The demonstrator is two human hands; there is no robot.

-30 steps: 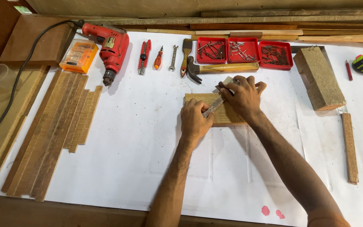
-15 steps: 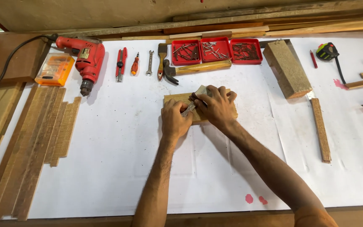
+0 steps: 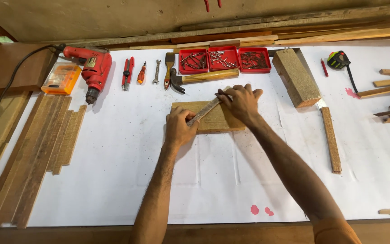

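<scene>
White-covered bench [image 3: 127,149], both hands pinning metal ruler [image 3: 206,110] diagonally across tan wood block [image 3: 220,122]

Three red trays [image 3: 223,58] of nails and screws are sitting in a row at the back of the bench. One red drill [image 3: 93,70], one hammer [image 3: 199,77], one wrench [image 3: 157,71], one small screwdriver [image 3: 141,73] and one tape measure [image 3: 338,59] are lying there too. Two hands are working: left hand [image 3: 180,127], right hand [image 3: 241,102].
</scene>
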